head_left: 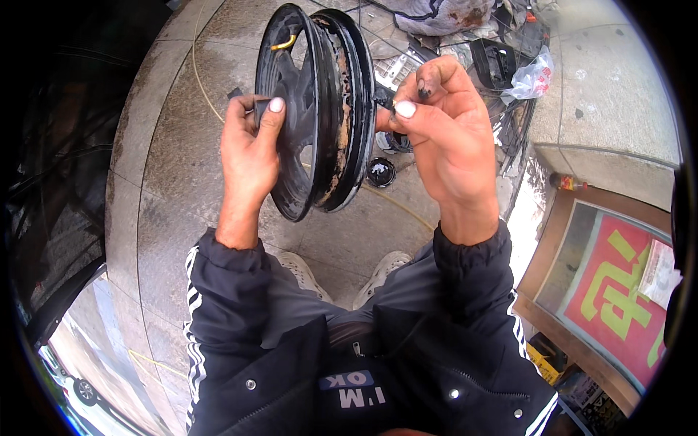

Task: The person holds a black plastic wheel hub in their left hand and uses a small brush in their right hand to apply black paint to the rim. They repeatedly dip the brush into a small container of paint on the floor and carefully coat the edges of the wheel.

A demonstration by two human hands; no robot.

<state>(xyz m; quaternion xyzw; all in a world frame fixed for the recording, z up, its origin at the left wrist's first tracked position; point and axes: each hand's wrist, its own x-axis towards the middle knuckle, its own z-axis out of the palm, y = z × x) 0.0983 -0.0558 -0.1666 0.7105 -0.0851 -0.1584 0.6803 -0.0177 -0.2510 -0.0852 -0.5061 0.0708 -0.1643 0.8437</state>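
Observation:
A black spoked wheel rim is held up on edge in front of me, without a tyre. Brown rust and flaked paint show in its channel. A brass-coloured valve stem sticks out near its top. My left hand grips the rim at its hub, thumb on the near face and fingers curled round a dark part. On the other side, my right hand is closed beside the rim's right edge, thumb and fingers pinched together. Something small and dark seems to be at those fingertips, which are stained black; I cannot make it out.
Below the rim, a small round tub of black liquid stands on the paved floor beside a can. A thin yellow hose crosses the floor. Clutter and a plastic bag lie far right, with a wooden-framed cabinet nearer.

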